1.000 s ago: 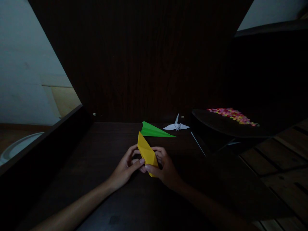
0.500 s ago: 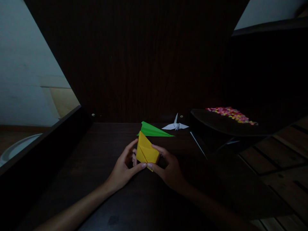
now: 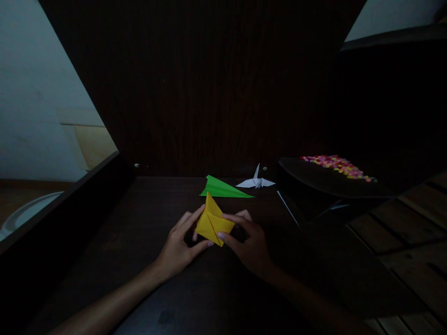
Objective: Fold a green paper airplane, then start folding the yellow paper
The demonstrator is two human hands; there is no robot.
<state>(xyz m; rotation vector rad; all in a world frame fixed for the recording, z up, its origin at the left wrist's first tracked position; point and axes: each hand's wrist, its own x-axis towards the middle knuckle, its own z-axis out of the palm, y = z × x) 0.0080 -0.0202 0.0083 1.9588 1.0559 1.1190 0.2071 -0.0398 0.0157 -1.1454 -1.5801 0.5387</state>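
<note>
Both hands clamp on a folded yellow paper (image 3: 213,222), raised just above the dark tabletop (image 3: 146,218): the left hand (image 3: 178,246) pinches its lower left edge, the right hand (image 3: 249,244) its right corner. The paper already carries several creases and a pointed tip, but looks only part-folded. At 12 o'clock lie a finished green paper plane (image 3: 223,188) and, at 1 o'clock, a white paper crane (image 3: 256,182).
</note>
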